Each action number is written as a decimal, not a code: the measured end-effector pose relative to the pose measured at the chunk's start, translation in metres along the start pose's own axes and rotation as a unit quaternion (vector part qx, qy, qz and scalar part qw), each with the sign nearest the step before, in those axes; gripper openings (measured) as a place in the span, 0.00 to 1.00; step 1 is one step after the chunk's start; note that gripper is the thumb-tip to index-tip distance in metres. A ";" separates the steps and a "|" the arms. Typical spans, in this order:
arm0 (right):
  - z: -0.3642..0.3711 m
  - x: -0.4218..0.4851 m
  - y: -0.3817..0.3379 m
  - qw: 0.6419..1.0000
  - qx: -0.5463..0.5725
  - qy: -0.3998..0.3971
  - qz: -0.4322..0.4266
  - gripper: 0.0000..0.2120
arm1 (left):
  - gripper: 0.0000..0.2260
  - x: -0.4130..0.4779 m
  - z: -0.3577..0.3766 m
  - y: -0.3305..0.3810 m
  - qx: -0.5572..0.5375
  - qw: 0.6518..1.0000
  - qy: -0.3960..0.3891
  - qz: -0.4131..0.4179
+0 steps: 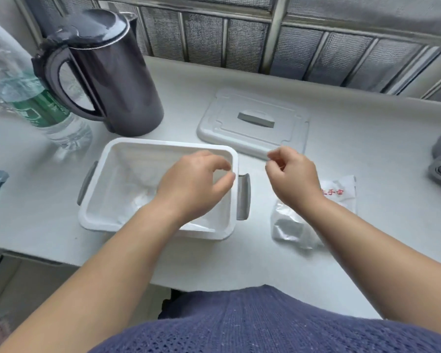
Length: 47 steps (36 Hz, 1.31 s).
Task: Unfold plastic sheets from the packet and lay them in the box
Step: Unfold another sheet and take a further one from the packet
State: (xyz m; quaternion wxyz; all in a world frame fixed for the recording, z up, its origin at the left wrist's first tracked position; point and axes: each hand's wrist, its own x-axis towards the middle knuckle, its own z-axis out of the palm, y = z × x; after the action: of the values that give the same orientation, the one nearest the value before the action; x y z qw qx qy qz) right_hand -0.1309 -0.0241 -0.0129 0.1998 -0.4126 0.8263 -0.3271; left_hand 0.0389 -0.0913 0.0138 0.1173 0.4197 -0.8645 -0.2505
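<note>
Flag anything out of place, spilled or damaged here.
Nothing stands out. The lid lies flat behind the open box, the packet sits to its right, and nothing looks spilled or broken.

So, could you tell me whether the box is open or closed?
Open: the lid lies on the table behind the box, whose inside shows.

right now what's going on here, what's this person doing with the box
A person is working at a table. Their left hand hovers over the open white box with fingers curled. Their right hand is raised beside it, fingertips pinched. Whether a clear sheet is held between them is too faint to tell. Some clear plastic lies in the box. The lid lies behind it, and the packet to its right.
</note>
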 end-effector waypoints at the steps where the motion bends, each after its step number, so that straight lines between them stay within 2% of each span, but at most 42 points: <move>1: -0.008 -0.002 0.015 1.000 -0.018 -0.004 0.024 0.12 | 0.12 -0.001 0.010 0.011 -0.020 1.000 0.006 0.011; 5: -0.026 -0.012 0.065 0.990 -0.075 -0.069 0.097 0.18 | 0.12 -0.006 0.050 0.044 -0.058 0.997 0.011 0.045; 9: -0.031 -0.021 0.103 0.969 -0.160 -0.153 0.108 0.30 | 0.12 -0.016 0.085 0.067 -0.085 0.995 -0.010 0.056; 11: -0.033 -0.026 0.117 0.958 -0.199 -0.180 0.106 0.32 | 0.13 -0.020 0.103 0.076 -0.094 0.994 -0.047 0.037; 15: -0.038 -0.031 0.132 0.958 -0.171 -0.213 0.087 0.26 | 0.19 -0.023 0.133 0.083 -0.107 0.977 -0.152 -0.103; 17: -0.043 -0.028 0.136 0.961 -0.134 -0.231 0.075 0.24 | 0.17 -0.023 0.145 0.087 -0.142 0.958 -0.169 -0.183; 19: -0.046 -0.024 0.140 0.964 -0.094 -0.235 0.079 0.24 | 0.07 -0.022 0.154 0.088 -0.190 0.935 -0.162 -0.252; 21: -0.048 -0.021 0.143 0.965 -0.061 -0.240 0.086 0.25 | 0.03 -0.019 0.165 0.087 -0.237 0.917 -0.142 -0.289; 22: -0.050 -0.019 0.145 0.964 -0.050 -0.247 0.090 0.25 | 0.03 -0.018 0.168 0.087 -0.266 0.905 -0.134 -0.303; 24: -0.051 -0.016 0.147 0.961 -0.031 -0.260 0.094 0.25 | 0.13 -0.014 0.176 0.085 -0.302 0.887 -0.117 -0.329; 30: -0.057 -0.005 0.149 0.954 -0.042 -0.285 0.082 0.24 | 0.13 -0.002 0.173 0.088 -0.334 0.887 -0.061 -0.313; 34: -0.060 -0.002 0.146 0.955 -0.052 -0.284 0.072 0.26 | 0.05 0.006 0.169 0.087 -0.413 0.849 -0.049 -0.325; 38: -0.060 -0.004 0.146 0.958 0.012 -0.274 0.086 0.26 | 0.02 0.010 0.169 0.088 -0.469 0.816 -0.062 -0.331; 44: -0.063 -0.003 0.147 0.958 0.082 -0.258 0.095 0.24 | 0.04 0.011 0.167 0.087 -0.552 0.762 -0.074 -0.331; 46: -0.062 -0.002 0.149 0.957 0.081 -0.264 0.087 0.19 | 0.06 0.013 0.164 0.087 -0.580 0.742 -0.054 -0.332; 47: -0.062 -0.002 0.151 0.958 0.066 -0.267 0.082 0.17 | 0.06 0.013 0.163 0.086 -0.579 0.744 -0.041 -0.330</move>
State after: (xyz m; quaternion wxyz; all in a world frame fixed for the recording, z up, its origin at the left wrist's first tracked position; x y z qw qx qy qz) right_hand -0.2501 0.0676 -0.0757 0.4658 -0.4018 0.7505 -0.2416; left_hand -0.0938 -0.0024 -0.0787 0.2120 0.5193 -0.3648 -0.7431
